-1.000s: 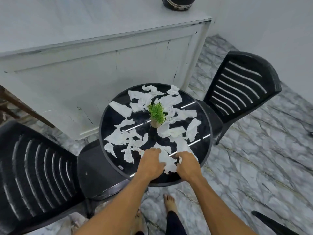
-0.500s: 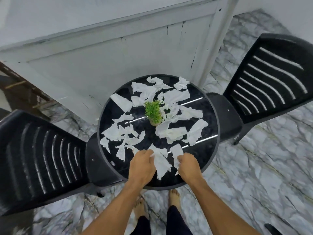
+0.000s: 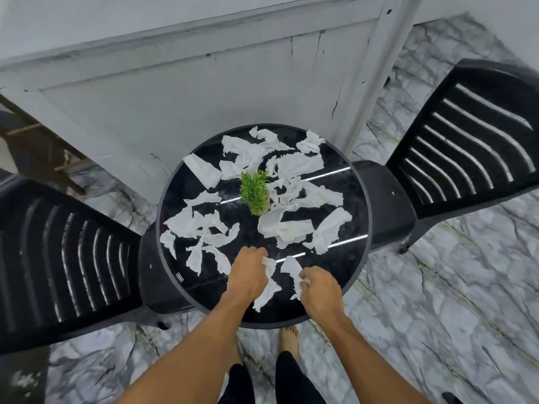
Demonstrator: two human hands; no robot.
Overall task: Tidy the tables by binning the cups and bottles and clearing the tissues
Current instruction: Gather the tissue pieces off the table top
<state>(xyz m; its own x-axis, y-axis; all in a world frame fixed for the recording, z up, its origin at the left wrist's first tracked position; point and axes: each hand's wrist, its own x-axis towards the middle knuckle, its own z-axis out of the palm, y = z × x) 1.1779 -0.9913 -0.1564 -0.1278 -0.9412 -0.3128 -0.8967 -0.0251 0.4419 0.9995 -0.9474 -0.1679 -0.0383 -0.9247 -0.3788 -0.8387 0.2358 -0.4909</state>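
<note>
Tissues (image 3: 201, 225), torn into white scraps, cover most of the round black table (image 3: 204, 284) beyond both of my grips, on every side of the small green plant (image 3: 255, 189) that stands further out past my left hand (image 3: 248, 272). That hand curls round a long strip (image 3: 269, 288) trailing back towards me. My right hand (image 3: 319, 287), just beside it, pinches a shorter piece (image 3: 291, 268). I judge two risks: the thin paper may tear further if I pull while it clings to the glossy top, and a careless sweep beyond the grips could tip the plant. The scraps look thin, crumpled, ragged-edged and nearly weightless.
</note>
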